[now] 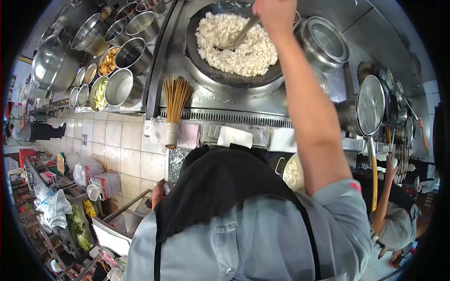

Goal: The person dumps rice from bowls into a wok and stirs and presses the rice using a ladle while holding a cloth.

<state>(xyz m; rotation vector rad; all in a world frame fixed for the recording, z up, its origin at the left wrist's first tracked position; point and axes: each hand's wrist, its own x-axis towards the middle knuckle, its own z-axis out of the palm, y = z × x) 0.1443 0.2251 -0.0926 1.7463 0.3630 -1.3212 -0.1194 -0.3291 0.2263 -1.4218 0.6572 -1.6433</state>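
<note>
A dark wok (pixel 197 50) full of white rice (pixel 255 54) sits on the steel stove. My right hand (pixel 275 11) is closed round the handle of a metal ladle (pixel 243 33), whose bowl lies in the rice. My left hand (pixel 158 193) is low at my left side, partly hidden by my body; its fingers cannot be made out clearly. A bundled bamboo brush (pixel 176 103) stands at the stove's front edge, left of the wok.
Steel pots and bowls (pixel 124 88) of ingredients crowd the upper left. Nested steel pots (pixel 324 42) stand right of the wok. A strainer (pixel 370 105) with a yellow handle hangs farther right. Another person (pixel 396 225) is at the right edge. Shelves (pixel 42 220) fill the lower left.
</note>
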